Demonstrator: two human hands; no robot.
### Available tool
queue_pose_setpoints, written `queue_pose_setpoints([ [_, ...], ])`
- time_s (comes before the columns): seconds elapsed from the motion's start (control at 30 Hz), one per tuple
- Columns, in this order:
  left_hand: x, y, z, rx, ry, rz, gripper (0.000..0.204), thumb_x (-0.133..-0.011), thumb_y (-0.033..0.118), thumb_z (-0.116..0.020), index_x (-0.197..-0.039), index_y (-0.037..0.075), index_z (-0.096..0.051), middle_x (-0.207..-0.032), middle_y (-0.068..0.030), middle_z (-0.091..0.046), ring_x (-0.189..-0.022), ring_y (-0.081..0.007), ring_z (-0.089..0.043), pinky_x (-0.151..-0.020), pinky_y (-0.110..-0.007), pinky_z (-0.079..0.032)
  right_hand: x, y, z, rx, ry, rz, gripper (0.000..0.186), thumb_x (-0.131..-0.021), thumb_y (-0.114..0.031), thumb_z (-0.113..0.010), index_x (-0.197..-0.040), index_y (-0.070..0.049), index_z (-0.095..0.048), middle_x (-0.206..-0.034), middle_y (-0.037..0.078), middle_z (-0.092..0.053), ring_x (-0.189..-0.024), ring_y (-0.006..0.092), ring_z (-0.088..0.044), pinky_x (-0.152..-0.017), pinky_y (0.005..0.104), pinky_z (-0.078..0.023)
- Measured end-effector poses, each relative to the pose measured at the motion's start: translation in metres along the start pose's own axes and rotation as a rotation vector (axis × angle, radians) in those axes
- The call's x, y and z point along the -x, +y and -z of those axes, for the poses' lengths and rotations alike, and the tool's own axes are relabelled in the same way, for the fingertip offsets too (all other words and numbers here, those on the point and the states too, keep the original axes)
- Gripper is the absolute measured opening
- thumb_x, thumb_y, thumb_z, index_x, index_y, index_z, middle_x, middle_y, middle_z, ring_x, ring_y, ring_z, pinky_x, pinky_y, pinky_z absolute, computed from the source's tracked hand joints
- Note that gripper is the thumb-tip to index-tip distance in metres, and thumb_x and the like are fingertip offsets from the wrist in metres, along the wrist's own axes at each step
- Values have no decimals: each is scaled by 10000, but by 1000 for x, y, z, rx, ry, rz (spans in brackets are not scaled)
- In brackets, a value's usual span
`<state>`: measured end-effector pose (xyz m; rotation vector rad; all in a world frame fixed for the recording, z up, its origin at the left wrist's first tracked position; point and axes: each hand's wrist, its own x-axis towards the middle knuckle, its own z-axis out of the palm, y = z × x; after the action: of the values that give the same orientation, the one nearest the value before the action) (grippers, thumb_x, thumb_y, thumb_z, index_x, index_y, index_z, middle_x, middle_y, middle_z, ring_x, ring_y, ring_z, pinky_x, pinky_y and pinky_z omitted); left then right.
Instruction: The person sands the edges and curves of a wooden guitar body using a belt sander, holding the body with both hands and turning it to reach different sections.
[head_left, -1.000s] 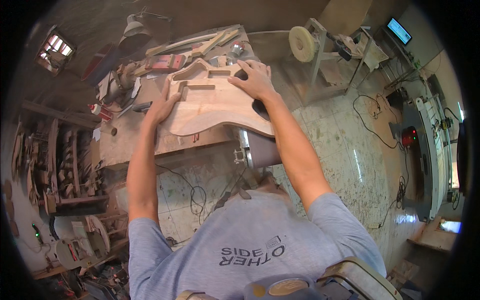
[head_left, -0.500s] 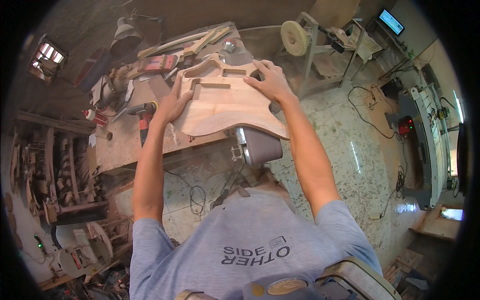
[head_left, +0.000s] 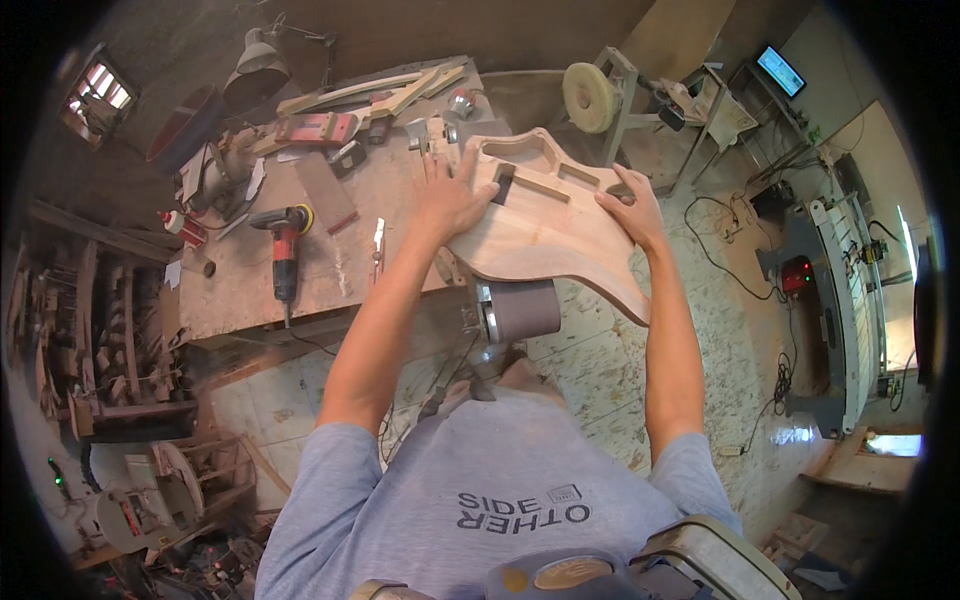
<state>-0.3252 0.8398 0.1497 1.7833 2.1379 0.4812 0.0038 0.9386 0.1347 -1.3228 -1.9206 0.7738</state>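
A pale wooden electric guitar body [head_left: 545,235], with routed cavities in its upper face, is held out over the right end of the workbench. My left hand [head_left: 450,200] grips its left side, thumb on the face and fingers along the edge. At its right side my right hand [head_left: 630,208] is closed round the rim, thumb on top. Just below the near curved edge is a grey-brown sanding drum [head_left: 527,310] with a metal end, partly covered by the body. Whether wood and drum touch, I cannot tell.
On the workbench [head_left: 235,300] lie a red-and-black power sander [head_left: 285,255], a flat brown board [head_left: 325,190], a red-topped block [head_left: 315,128] and wood strips [head_left: 350,92]. A buffing wheel [head_left: 590,97] stands beyond. Cables [head_left: 735,230] trail over the floor at right.
Both hands have shifted the guitar body rightward and turned it clockwise, its right end now lower. More of the bench and the power sander shows.
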Motion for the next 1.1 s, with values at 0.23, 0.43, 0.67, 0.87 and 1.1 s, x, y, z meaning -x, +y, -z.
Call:
queue_pose_setpoints([
  [0.23, -7, 33, -23, 28, 32, -34, 882, -957, 582, -527, -1656, 202, -145, -1640, -333, -196, -1558, -474, -77, -1241, -612, -84, -6, 13, 29, 164, 57, -39, 781, -777, -453, -852, -1399, -43, -619, -1366, 156, -560, -1117, 259, -632, -933, 339, -527],
  [0.43, -2, 10, -16, 53, 40, 40, 877, -958, 556, -542, -1654, 190, -155, -1643, -321, -206, -1548, -489, -105, -1243, -606, -97, -15, -3, 10, 198, -9, 100, 730, -829, -493, -793, -1395, -64, -625, -1380, 162, -556, -1194, 314, -593, -1031, 371, -471],
  [0.67, 22, -75, 24, 189, 68, 70, 875, -955, 492, -575, -1649, 163, -155, -1544, -329, -400, -1435, -509, -371, -1198, -505, -304, -35, -39, -58, 256, -143, 310, 742, -877, -527, -718, -1479, -129, -547, -1457, 162, -509, -1386, 377, -414, -1170, 446, -321],
  [0.87, 38, -117, 69, 153, -4, 164, 857, -973, 485, -554, -1652, 185, -125, -1451, -346, -501, -1308, -506, -530, -1120, -477, -406, -53, -64, -118, 322, -150, 320, 820, -875, -646, -633, -1531, -178, -485, -1518, 145, -456, -1452, 364, -329, -1217, 562, -173],
  [1.1, 38, -181, 82, 109, 50, 148, 848, -976, 490, -574, -1653, 188, -163, -1466, -340, -496, -1361, -478, -501, -1138, -441, -382, -48, -103, -162, 288, -158, 258, 866, -838, -681, -640, -1534, -193, -477, -1579, 123, -396, -1498, 373, -257, -1220, 654, -80],
])
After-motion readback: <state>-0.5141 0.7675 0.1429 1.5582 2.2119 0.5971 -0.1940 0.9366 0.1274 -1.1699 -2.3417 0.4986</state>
